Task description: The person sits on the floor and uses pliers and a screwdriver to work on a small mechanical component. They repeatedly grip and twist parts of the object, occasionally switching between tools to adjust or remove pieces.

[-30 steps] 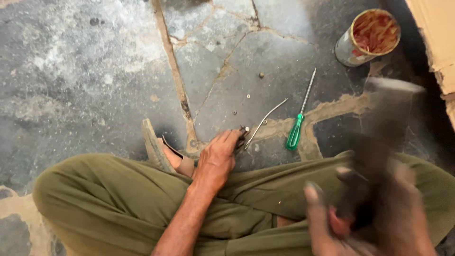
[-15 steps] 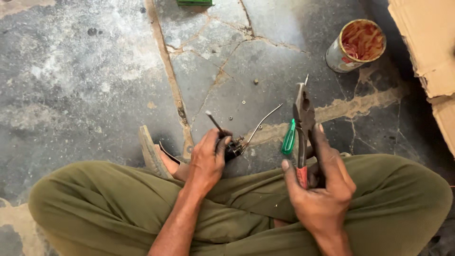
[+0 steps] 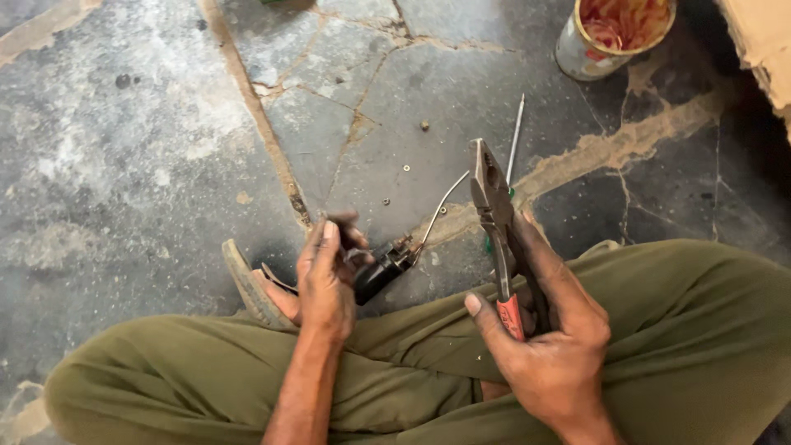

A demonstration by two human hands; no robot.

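Since half a second ago the right hand (image 3: 554,346) has raised the pliers (image 3: 497,216), fist wrapped round the red handles, nose closed. The left hand (image 3: 328,280) grips a small black part (image 3: 381,270) with wire (image 3: 441,210), lifted over the floor (image 3: 124,148); a screwdriver (image 3: 514,140) lies behind.

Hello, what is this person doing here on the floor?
A person sits cross-legged on a cracked stone floor. The left hand holds a small black part with a bent metal wire sticking out of it. The right hand grips red-handled pliers, jaws pointing up and away and looking closed. A green-handled screwdriver lies behind the pliers, and a tin can stands further away.
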